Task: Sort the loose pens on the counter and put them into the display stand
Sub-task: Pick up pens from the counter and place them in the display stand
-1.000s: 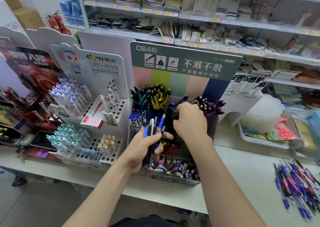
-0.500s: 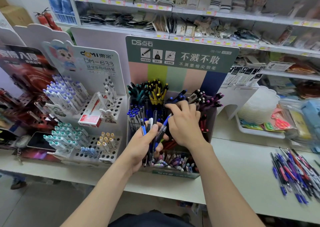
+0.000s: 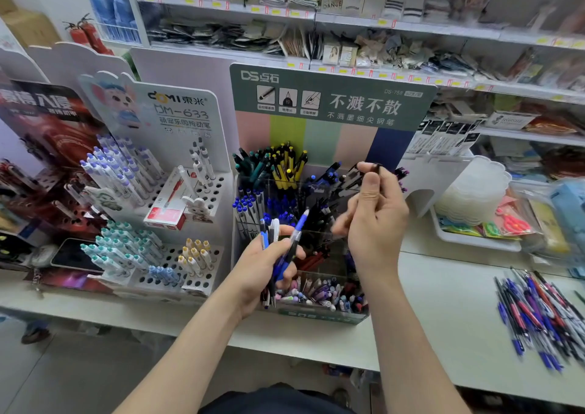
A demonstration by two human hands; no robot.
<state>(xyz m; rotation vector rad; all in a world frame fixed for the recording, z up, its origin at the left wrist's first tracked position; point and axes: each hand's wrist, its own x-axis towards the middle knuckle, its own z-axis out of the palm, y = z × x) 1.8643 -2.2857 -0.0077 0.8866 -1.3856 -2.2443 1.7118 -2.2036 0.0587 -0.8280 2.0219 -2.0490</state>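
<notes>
Since half a second ago, the right hand (image 3: 373, 220) has lifted out of the display stand (image 3: 300, 314) and now hangs above its far right compartments, thumb and forefinger pinching one dark pen (image 3: 377, 169) at its top end; the other fingers are blurred and loosely curled. Meanwhile the left hand (image 3: 269, 265) stays low in front of the stand, fingers clenched around a bundle of pens (image 3: 286, 255): about five can be counted, among them one blue-barrelled pen that sticks up highest and one white one, though the packed shafts make the exact count uncertain. One green header card tops the stand, above five coloured stripes, and its clear compartments hold groups of yellow, green, blue, black, red and pastel pens, too many to count. On the table (image 3: 443, 318), at the near right and well apart from both hands, lies one heap of loose pens (image 3: 538, 315) in blue, red and black, several dozen at a rough look. To the left stands one white stand (image 3: 152, 211) with light-blue, teal and yellow-capped pens.
</notes>
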